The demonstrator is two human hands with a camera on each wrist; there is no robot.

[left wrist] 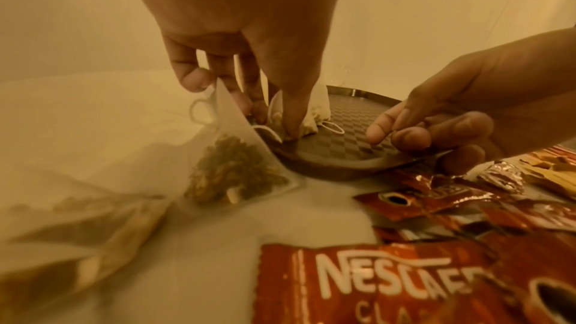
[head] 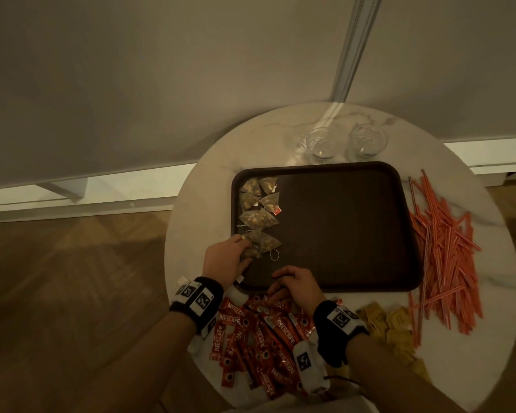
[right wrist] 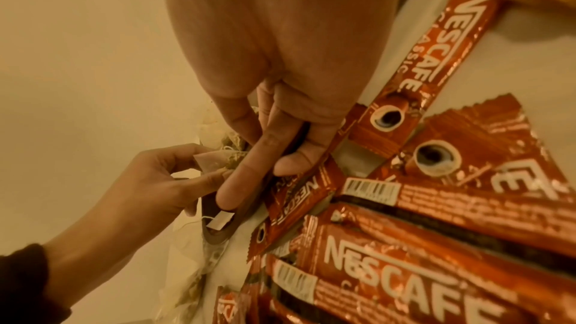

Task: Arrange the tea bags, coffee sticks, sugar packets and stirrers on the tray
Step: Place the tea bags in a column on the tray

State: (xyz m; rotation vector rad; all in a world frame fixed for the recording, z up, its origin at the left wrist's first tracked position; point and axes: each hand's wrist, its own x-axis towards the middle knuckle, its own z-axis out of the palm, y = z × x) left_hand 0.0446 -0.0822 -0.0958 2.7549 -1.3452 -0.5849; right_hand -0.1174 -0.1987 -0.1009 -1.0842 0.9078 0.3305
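A dark brown tray (head: 340, 228) lies on a round white table (head: 197, 234). Several pyramid tea bags (head: 259, 204) stand in a column along the tray's left side. At that column's near end my left hand (head: 245, 248) pinches one tea bag (head: 252, 253) that sits on the tray. The left wrist view shows its fingertips (left wrist: 290, 129) pressed down on that bag (left wrist: 318, 110). My right hand (head: 277, 287) pinches the tray's near rim (right wrist: 218, 233), index finger (right wrist: 240, 181) on top and thumb (right wrist: 296, 161) outside. Red coffee sticks (head: 251, 338) lie heaped under my wrists.
Orange stirrers (head: 447, 257) are piled right of the tray, with yellow sugar packets (head: 393, 326) at the near right. Two glasses (head: 320, 143) (head: 368, 141) stand behind the tray. Loose tea bags (left wrist: 237, 164) lie on the table by the tray's near-left corner.
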